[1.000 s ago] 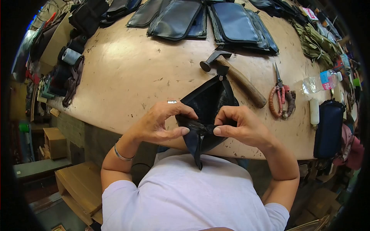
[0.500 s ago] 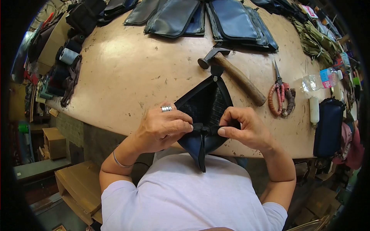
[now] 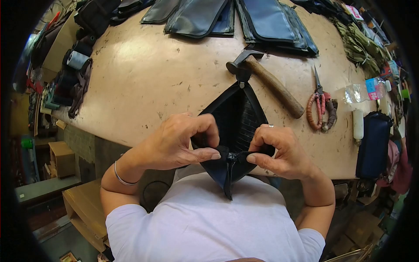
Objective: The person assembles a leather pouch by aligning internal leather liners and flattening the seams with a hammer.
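- My left hand [image 3: 174, 144]: fingers curled, thumb and forefinger pinched on the near edge of the black pouch [image 3: 235, 118].
- Pouch: held at the table [image 3: 144, 78] edge, its far corner resting on the top, likely for support.
- My right hand [image 3: 279, 150]: pinched shut on the same edge.
- Hammer [image 3: 266, 81], scissors [image 3: 321, 107]: 2 tools lying apart, untouched.

Your left hand [image 3: 174, 142] and right hand [image 3: 279, 150] cover the black pouch's [image 3: 235, 115] near edge. Beyond them, the dark panels [image 3: 262, 19] run off the frame's top; the water bottle's [image 3: 364, 91] label is unreadable.
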